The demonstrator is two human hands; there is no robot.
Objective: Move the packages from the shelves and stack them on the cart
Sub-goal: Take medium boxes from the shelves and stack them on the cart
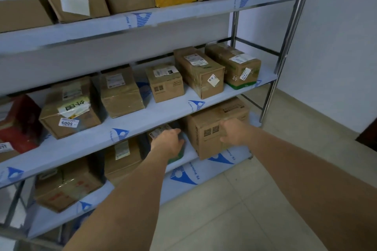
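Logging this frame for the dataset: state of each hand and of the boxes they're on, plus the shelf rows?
left hand: resting on top of the small package, fingers curled over it
right hand: gripping the large box's near corner
small package: lying on the lower shelf
large box: upright on the lower shelf
middle shelf: stocked with taped boxes
top shelf: stocked

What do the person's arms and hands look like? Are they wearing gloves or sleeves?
No gloves and no sleeves show. The left hand and right hand are bare, and both forearms are bare right down to the bottom edge of the picture. I can see no watch, ring or bracelet, though the picture is a bit blurry.
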